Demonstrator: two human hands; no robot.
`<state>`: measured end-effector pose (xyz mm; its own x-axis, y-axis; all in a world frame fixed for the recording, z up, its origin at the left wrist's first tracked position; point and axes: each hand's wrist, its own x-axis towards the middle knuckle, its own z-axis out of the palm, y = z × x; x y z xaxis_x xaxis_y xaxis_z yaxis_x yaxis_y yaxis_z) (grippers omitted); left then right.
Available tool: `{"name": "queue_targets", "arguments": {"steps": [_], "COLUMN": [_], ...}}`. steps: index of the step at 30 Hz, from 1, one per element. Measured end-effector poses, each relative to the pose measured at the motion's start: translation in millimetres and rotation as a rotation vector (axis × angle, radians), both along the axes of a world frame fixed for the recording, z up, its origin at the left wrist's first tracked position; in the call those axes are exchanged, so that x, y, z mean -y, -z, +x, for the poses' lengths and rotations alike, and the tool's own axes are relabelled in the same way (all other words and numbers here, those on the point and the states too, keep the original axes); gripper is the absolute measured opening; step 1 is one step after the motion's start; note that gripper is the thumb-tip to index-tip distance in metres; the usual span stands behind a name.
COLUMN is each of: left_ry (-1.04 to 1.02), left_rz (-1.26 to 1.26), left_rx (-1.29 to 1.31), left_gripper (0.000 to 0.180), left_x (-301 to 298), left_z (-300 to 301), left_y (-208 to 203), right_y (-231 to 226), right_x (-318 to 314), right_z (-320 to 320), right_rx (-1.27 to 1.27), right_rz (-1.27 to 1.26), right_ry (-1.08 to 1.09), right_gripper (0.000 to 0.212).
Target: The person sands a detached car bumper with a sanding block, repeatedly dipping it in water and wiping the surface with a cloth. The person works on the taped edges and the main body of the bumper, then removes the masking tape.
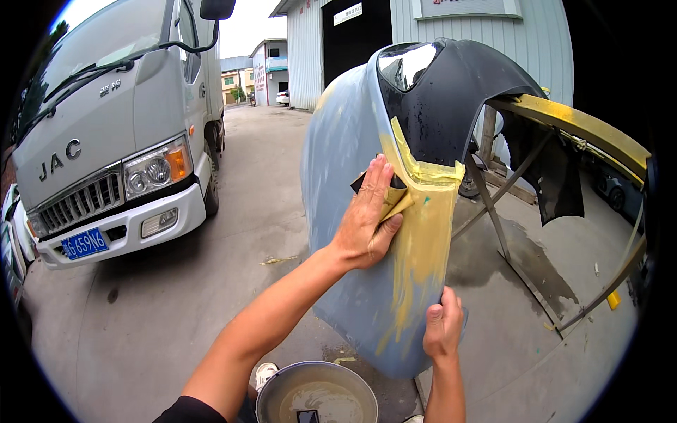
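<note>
A grey-blue car bumper point(338, 141) stands before me, with streaks of yellowish filler point(422, 243) down its near end. Strips of yellow masking tape point(431, 173) edge the filler beside the black part point(430, 116). My left hand point(363, 218) lies against the upper filler, fingers stretched upward, pressing a folded piece of sandpaper point(396, 203) to the surface. The sandpaper shows between thumb and fingers; part of it is hidden under the palm. Lower down, my right hand point(443, 326) grips the bumper's right edge, its thumb on the front face and fingers behind.
Below me stands a metal basin point(368, 384) of cloudy water with a dark block point(307, 416) inside. A yellow-topped metal stand point(578, 123) with crossed legs supports the bumper on the right. A white truck point(113, 141) is parked at left. Behind is a metal-sided building point(303, 63).
</note>
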<state>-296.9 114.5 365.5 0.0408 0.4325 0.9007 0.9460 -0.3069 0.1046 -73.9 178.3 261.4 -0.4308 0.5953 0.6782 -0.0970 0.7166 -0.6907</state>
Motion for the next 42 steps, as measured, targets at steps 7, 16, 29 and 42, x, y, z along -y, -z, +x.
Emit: {"name": "queue_targets", "arguments": {"steps": [7, 16, 29, 42], "left_ry": [0.032, -0.003, -0.009, -0.063], "left_rz": [0.002, 0.017, 0.023, -0.058], "left_rx": [-0.03, 0.03, 0.213, 0.025], "left_gripper": [0.084, 0.083, 0.082, 0.096], "left_x": [-6, -22, -28, 17], "left_z": [17, -4, -2, 69], "left_y": [44, 3, -15, 142], "right_y": [9, 8, 3, -1], "right_x": [-9, -6, -1, -8], "right_z": [0, -2, 2, 3], "right_rx": [0.005, 0.016, 0.036, 0.018], "right_rz": [-0.031, -0.033, -0.036, 0.002], "right_ry": [0.015, 0.033, 0.0, -0.037], "right_gripper": [0.074, 0.073, 0.077, 0.092]}}
